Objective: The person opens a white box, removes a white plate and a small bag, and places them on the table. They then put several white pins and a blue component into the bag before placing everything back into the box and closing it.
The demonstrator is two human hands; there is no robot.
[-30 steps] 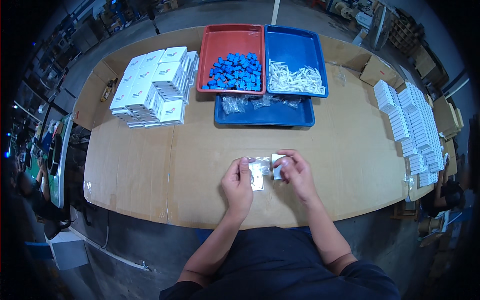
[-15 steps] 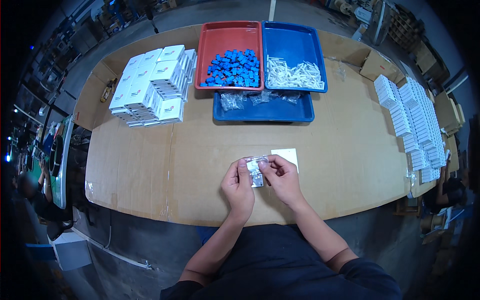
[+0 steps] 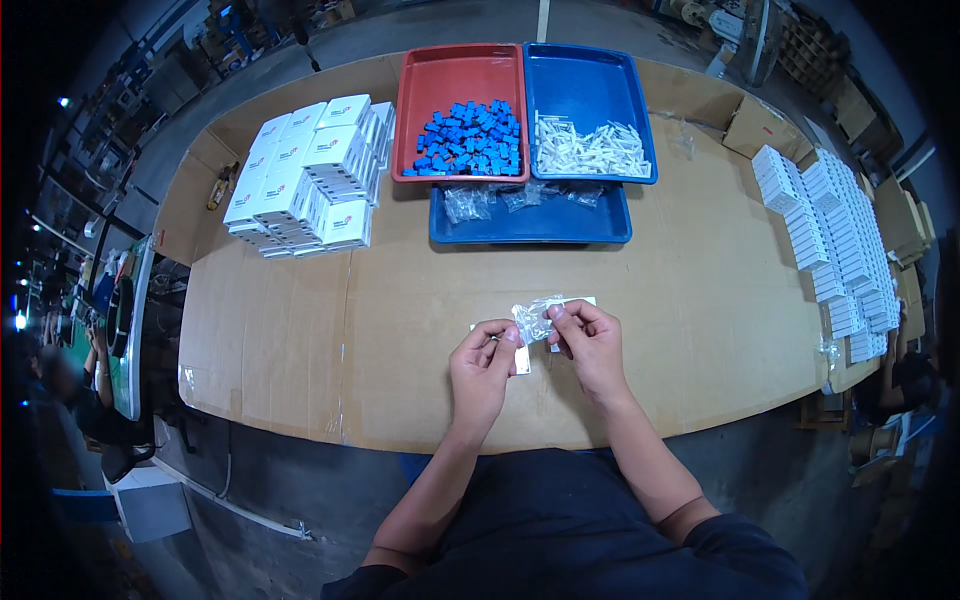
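The clear bag [image 3: 533,318], pinched by both hands [image 3: 590,345], has crumpled since before.

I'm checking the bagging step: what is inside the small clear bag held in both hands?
The clear bag is pinched between the left hand and right hand. Its contents cannot be made out; fingers cover part of it.

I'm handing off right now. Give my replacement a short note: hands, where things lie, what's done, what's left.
Left hand and right hand together pinch a small clear plastic bag above the cardboard-covered table.
A white card lies flat under the right hand.
Blue parts fill the red tray; white parts lie in the blue tray.
Bag contents too small to tell.
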